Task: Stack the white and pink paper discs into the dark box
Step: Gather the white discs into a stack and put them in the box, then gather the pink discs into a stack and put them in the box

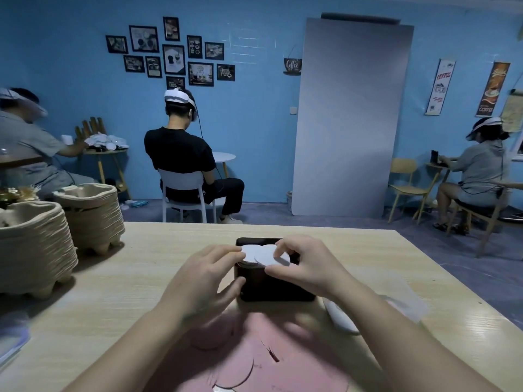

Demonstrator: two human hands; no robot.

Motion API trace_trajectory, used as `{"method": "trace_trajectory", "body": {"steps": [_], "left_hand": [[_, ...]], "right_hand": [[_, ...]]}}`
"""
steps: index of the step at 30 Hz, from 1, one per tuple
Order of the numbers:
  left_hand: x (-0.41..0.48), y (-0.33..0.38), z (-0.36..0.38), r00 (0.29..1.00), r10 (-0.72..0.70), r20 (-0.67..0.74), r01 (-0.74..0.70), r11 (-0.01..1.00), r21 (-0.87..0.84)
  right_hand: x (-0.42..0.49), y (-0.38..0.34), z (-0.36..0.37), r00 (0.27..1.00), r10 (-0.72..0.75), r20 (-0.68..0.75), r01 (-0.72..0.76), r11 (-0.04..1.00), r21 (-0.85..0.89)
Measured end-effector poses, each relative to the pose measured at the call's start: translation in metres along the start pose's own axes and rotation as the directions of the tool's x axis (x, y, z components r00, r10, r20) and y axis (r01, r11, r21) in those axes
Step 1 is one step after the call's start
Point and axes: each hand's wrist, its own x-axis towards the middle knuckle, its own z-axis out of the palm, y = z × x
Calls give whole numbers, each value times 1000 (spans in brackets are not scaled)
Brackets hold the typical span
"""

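The dark box [276, 287] stands on the wooden table [113, 292] in front of me. At its open top lie white paper discs [252, 253], one slid partly to the right [273, 257]. My left hand [206, 281] touches the left disc's edge with its fingertips while the thumb rests on the box's front. My right hand [305, 264] pinches the right disc between thumb and fingers. Pink discs [249, 355] lie spread on the table near me, between my forearms.
Two tall stacks of pulp trays [34, 244] [90, 216] stand at the table's left. A clear plastic bag [396, 295] and a white item [339, 318] lie to the right of the box. Three seated people at small tables and a grey board fill the room behind.
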Motion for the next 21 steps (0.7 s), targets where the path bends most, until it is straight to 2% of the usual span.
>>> {"method": "trace_trajectory", "body": {"steps": [4,8,13,21], "left_hand": [[-12,-13,12,998,-5,63,4,1000,13],[-18,-16,17,999,4,53,-3,1000,-23],[-22,-17,18,998,14,59,-10,997,-74],[-28,-15,14,998,1,60,8,990,-142]], "right_hand": [[30,2,11,998,59,39,-58,998,-21],[50,-2,24,990,103,91,-95,991,-91],[62,-3,42,984,120,130,-92,975,-204],[61,-1,42,980,122,155,-87,973,-216]]}}
